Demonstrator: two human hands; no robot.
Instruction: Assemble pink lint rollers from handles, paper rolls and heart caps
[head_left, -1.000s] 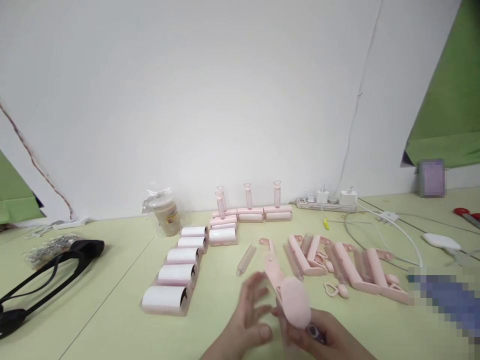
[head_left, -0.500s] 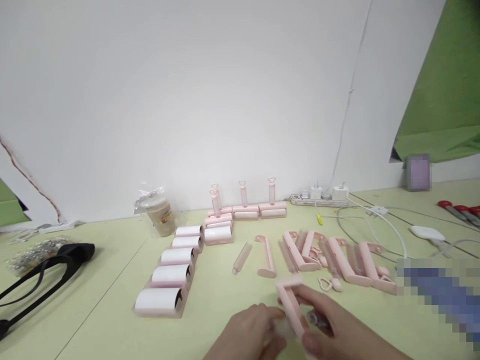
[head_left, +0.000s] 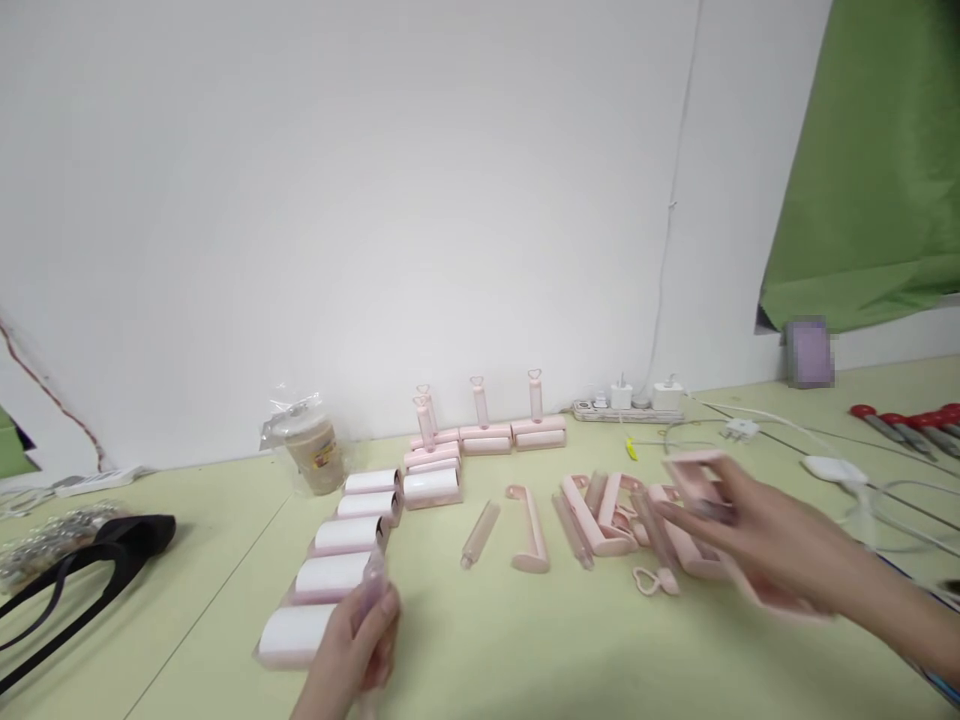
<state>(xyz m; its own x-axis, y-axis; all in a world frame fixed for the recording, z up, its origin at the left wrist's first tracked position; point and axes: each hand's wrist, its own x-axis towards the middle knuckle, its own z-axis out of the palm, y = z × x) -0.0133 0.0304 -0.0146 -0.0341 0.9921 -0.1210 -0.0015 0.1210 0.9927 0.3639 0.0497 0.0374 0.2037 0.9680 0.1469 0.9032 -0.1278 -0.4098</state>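
My left hand (head_left: 358, 632) is closed around a clear pinkish tube (head_left: 373, 585), near the left row of white paper rolls (head_left: 341, 575). My right hand (head_left: 757, 530), smeared by motion, grips a pale pink roller frame (head_left: 697, 465) above the right-hand parts. Under and beside it lie pink frames, one of them an L-shaped frame (head_left: 600, 520). A heart-shaped loop cap (head_left: 655, 581) lies in front of them. Farther left are a single pink frame (head_left: 532, 530) and a loose clear tube (head_left: 480, 533). Pink lint rollers (head_left: 486, 440) with clear handles upright stand by the wall.
A bagged cup (head_left: 313, 455) stands at the back left. On the left lie a black strap-like thing (head_left: 127, 545) and a bag of shiny bits (head_left: 56, 540). A power strip (head_left: 628, 413), white cables and red-handled tools (head_left: 904, 425) occupy the back right.
My hands have moved apart. The left has gone left with the clear tube; the right has moved right and up with the pink frame. The view has shifted slightly.
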